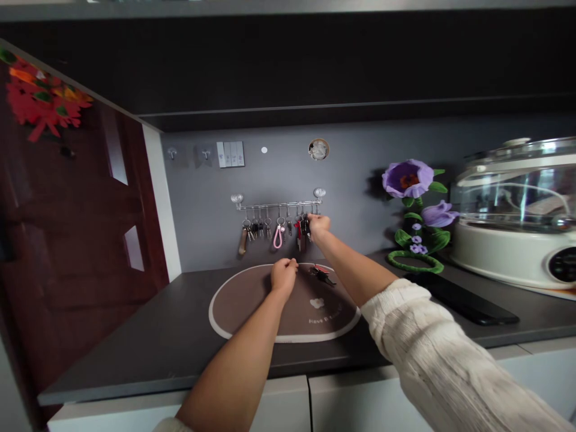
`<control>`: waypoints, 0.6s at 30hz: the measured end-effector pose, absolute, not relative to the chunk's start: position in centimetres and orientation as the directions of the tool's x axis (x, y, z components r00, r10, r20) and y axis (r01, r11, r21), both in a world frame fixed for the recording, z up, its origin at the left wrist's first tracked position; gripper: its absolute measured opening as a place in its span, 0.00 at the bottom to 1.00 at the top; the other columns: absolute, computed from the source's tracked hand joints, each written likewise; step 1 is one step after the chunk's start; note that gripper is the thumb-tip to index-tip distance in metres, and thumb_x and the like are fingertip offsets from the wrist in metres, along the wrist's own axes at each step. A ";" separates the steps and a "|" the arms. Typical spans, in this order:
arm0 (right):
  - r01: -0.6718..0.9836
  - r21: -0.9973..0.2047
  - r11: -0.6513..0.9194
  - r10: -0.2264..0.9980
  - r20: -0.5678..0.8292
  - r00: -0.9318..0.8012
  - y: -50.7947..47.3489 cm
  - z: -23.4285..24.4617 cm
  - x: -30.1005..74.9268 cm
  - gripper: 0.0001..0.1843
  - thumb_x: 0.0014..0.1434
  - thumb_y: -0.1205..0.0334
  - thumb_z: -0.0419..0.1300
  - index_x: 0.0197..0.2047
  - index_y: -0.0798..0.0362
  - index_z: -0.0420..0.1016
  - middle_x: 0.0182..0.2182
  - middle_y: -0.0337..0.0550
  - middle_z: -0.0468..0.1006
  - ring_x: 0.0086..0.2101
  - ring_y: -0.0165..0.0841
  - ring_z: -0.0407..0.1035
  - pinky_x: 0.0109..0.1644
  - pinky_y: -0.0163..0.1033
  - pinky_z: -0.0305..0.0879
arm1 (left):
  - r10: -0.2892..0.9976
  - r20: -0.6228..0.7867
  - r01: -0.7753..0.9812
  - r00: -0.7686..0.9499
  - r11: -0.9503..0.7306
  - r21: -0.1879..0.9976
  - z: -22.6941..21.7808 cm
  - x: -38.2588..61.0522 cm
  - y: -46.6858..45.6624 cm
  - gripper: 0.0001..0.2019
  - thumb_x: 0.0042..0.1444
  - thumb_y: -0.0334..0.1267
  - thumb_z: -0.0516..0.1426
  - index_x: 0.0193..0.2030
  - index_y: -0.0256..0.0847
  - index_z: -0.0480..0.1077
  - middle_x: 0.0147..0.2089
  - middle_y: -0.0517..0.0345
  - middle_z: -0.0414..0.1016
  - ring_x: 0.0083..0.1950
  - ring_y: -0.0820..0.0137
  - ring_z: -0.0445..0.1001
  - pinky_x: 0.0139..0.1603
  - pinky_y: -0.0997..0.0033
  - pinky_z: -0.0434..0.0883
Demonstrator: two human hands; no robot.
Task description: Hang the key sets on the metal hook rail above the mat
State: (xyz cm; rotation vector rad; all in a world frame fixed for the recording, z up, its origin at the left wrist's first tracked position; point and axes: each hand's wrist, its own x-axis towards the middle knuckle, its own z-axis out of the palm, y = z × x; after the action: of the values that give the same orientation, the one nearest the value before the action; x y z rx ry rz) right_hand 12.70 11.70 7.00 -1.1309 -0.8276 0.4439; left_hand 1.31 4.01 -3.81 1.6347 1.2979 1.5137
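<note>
A clear hook rail (279, 206) is fixed to the grey wall, with several key bunches (258, 228) hanging along it. My right hand (319, 228) is at the rail's right end, its fingers pinched on a bunch of keys (309, 228). Beside those keys hang a red and a dark tag (300, 235); further left is a pink loop strap (278, 237). Lower down, my left hand (283, 277) is closed above the brown mat (252, 306); what its fingers hold, if anything, is hidden. Another bunch of keys (323, 275) with a red part lies on the mat's back right.
To the right stand a purple fabric flower (408, 179) with a green base and a white steamer-like appliance (504, 252) with a clear body. A black phone-like slab (463, 298) lies on the dark counter (171, 336). A dark shelf (288, 66) overhangs the space.
</note>
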 end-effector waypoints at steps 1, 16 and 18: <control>0.089 -0.920 0.383 0.694 0.350 0.629 11.7 6.8 12.7 0.10 0.43 0.61 0.56 0.26 0.59 0.71 0.22 0.41 0.73 0.23 0.26 0.63 0.25 0.30 0.58 | 0.905 0.412 0.264 -0.104 -0.375 0.889 -3.8 1.3 4.0 0.14 0.50 0.43 0.49 0.25 0.36 0.69 0.24 0.55 0.71 0.24 0.74 0.66 0.26 0.76 0.61; 0.052 -0.872 0.486 0.723 0.435 0.536 10.6 5.6 14.0 0.06 0.42 0.62 0.53 0.22 0.56 0.67 0.18 0.35 0.67 0.22 0.25 0.58 0.29 0.31 0.56 | 0.946 0.322 0.061 -0.029 -0.320 0.945 -3.0 1.6 2.7 0.08 0.48 0.37 0.51 0.24 0.36 0.66 0.22 0.60 0.65 0.21 0.79 0.61 0.24 0.78 0.59; 0.051 -0.875 0.482 0.728 0.432 0.533 9.9 5.5 14.3 0.05 0.42 0.64 0.53 0.23 0.57 0.67 0.19 0.35 0.67 0.22 0.24 0.58 0.30 0.31 0.56 | 0.950 0.313 0.059 -0.017 -0.311 0.948 -2.9 1.6 2.6 0.07 0.48 0.36 0.51 0.25 0.36 0.67 0.23 0.60 0.65 0.21 0.79 0.61 0.25 0.78 0.59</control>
State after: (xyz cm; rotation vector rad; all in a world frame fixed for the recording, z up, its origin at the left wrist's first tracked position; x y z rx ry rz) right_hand 14.26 9.91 5.50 -0.9972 -0.9343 0.4957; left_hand 1.57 2.59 -2.89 1.4709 1.1033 1.4341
